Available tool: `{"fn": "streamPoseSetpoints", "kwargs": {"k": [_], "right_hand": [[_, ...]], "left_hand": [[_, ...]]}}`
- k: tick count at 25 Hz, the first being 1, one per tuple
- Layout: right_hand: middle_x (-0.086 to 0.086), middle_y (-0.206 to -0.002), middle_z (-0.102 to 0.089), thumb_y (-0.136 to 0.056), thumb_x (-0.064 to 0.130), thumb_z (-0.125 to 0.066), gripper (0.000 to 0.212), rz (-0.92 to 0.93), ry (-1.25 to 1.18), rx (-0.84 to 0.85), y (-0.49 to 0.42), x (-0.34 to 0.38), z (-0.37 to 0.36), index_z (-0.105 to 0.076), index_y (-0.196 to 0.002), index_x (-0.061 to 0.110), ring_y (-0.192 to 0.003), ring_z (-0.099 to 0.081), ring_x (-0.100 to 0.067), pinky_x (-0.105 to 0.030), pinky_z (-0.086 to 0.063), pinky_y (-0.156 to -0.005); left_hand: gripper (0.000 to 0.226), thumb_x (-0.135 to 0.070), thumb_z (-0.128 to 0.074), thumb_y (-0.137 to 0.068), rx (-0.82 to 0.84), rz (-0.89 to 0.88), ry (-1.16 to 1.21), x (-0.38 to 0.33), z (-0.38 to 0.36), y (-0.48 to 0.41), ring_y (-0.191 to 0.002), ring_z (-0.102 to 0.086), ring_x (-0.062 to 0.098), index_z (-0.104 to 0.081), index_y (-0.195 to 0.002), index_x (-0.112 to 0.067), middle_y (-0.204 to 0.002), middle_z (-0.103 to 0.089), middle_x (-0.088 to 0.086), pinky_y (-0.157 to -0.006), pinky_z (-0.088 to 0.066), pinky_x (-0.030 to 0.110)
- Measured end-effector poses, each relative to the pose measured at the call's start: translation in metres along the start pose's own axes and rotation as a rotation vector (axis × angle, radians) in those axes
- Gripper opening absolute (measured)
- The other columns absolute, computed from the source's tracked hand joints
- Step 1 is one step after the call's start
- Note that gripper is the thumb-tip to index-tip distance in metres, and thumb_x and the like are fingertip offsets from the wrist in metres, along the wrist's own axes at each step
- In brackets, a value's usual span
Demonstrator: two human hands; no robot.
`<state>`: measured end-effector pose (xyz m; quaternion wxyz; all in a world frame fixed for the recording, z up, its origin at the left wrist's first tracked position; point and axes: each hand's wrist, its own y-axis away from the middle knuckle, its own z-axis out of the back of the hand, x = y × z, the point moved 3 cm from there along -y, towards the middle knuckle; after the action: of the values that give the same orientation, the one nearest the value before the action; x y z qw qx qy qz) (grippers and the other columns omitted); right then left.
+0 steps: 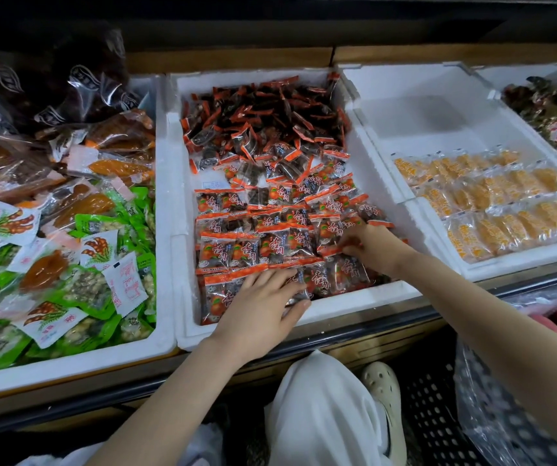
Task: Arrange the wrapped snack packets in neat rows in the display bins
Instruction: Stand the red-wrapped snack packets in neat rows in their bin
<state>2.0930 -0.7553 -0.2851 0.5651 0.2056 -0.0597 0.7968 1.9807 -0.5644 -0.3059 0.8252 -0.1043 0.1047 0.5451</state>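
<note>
We find a white foam bin (354, 303), rigid and grainy, holding glossy red-and-dark packets (223, 253): flat squares in rows in the near half, a loose heap (270, 112) in the far half. The left hand (263, 304) lies flat on the front row, fingers straight and slightly apart. The right hand (367, 243) pinches a packet at the rows' right end, fingers curled. The right bin (505, 261) holds crinkly orange packs (492, 203) in rows.

Lighting: overhead, fairly bright and even on the white foam bin (337, 309) beneath the left hand (263, 297) and right hand (367, 243). Soft shadow beyond the right hand (a grey smudge). Far shelf dim. Glare on clear bags (78, 85). Edges bow, corners soft.
</note>
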Motion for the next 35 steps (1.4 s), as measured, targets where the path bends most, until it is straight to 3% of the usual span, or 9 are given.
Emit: {"fn": "streamPoseSetpoints", "kwargs": {"k": [4,9,11,14,18,24,29,33,35], "right_hand": [[-0.001,-0.110,-0.066,-0.093,0.021,-0.056,0.018,-0.001,0.088,-0.025,0.006,-0.003,-0.002,-0.065,-0.109,0.018,-0.097,-0.062,-0.019,-0.029,-0.049,-0.083],[0.004,-0.122,-0.051,-0.092,0.027,-0.057,0.031,0.156,0.209,-0.054,0.023,0.006,0.005,-0.056,-0.122,0.024,-0.111,-0.053,-0.018,-0.032,-0.049,-0.083],[0.005,-0.127,-0.048,-0.092,0.030,-0.057,0.035,0.190,0.248,0.011,0.027,0.008,0.006,-0.054,-0.126,0.026,-0.115,-0.051,-0.016,-0.031,-0.047,-0.087],[0.006,-0.130,-0.048,-0.094,0.030,-0.054,0.036,0.268,0.208,-0.101,0.017,0.012,0.026,-0.052,-0.129,0.028,-0.113,-0.052,-0.013,-0.029,-0.047,-0.093],[0.003,-0.140,-0.042,-0.095,0.026,-0.052,0.048,0.285,0.133,-0.225,-0.038,0.015,0.053,-0.037,-0.141,0.026,-0.122,-0.046,-0.015,-0.030,-0.038,-0.104],[-0.003,-0.149,-0.032,-0.087,0.035,-0.063,0.077,0.171,-0.022,-0.166,-0.160,0.025,0.041,-0.019,-0.148,0.020,-0.136,-0.031,-0.021,-0.035,-0.028,-0.111],[-0.001,-0.152,-0.027,-0.089,0.033,-0.061,0.078,0.153,0.200,-0.176,-0.210,0.028,0.019,-0.014,-0.150,0.021,-0.132,-0.034,-0.029,-0.041,-0.039,-0.102],[-0.006,-0.135,-0.050,-0.091,0.012,-0.047,0.061,0.155,0.295,-0.299,-0.221,0.019,0.031,-0.022,-0.147,0.021,-0.103,-0.058,-0.032,-0.035,-0.044,-0.074],[-0.003,-0.130,-0.055,-0.093,0.020,-0.049,0.056,0.164,0.358,-0.328,-0.224,0.020,0.036,-0.026,-0.145,0.024,-0.102,-0.060,-0.029,-0.034,-0.045,-0.073]], "left_hand": [[0.054,-0.054,-0.018,-0.100,0.032,-0.001,-0.015,0.000,-0.001,0.000,-0.139,-0.023,0.009,-0.041,-0.143,-0.030,-0.152,-0.030,-0.011,-0.113,-0.009,0.026],[0.084,-0.063,0.007,-0.080,0.072,-0.011,-0.019,-0.002,0.000,0.000,-0.139,-0.022,0.008,-0.039,-0.143,-0.032,-0.152,-0.030,-0.011,-0.113,-0.011,0.026],[0.073,-0.062,0.000,-0.087,0.092,-0.025,-0.030,-0.005,0.005,-0.001,-0.138,-0.023,0.007,-0.030,-0.147,-0.032,-0.151,-0.028,-0.012,-0.112,-0.015,0.026],[0.054,-0.052,-0.024,-0.099,0.035,-0.002,0.068,-0.002,0.027,-0.020,-0.134,-0.030,0.006,-0.021,-0.149,-0.031,-0.146,-0.030,-0.012,-0.110,-0.025,0.025],[0.049,-0.038,-0.037,-0.100,-0.101,0.134,0.142,0.035,0.051,-0.086,-0.134,-0.034,0.010,-0.029,-0.146,-0.025,-0.146,-0.035,-0.006,-0.113,-0.025,0.029],[0.053,-0.032,-0.044,-0.101,-0.124,0.279,0.176,0.109,0.053,-0.194,-0.139,-0.030,0.021,-0.028,-0.148,-0.014,-0.152,-0.032,0.005,-0.112,-0.025,0.034],[0.068,-0.041,-0.054,-0.094,-0.102,0.310,-0.097,0.131,0.042,-0.247,-0.136,-0.027,0.026,-0.026,-0.149,-0.013,-0.148,-0.035,0.009,-0.111,-0.021,0.037],[0.081,-0.041,-0.072,-0.081,-0.050,0.395,-0.152,0.134,0.044,-0.267,-0.126,-0.029,0.028,-0.031,-0.143,-0.009,-0.135,-0.036,0.012,-0.105,-0.026,0.035],[0.082,-0.041,-0.077,-0.076,-0.035,0.431,-0.190,0.132,0.046,-0.274,-0.124,-0.030,0.028,-0.035,-0.138,-0.008,-0.132,-0.037,0.012,-0.104,-0.027,0.034]]}}
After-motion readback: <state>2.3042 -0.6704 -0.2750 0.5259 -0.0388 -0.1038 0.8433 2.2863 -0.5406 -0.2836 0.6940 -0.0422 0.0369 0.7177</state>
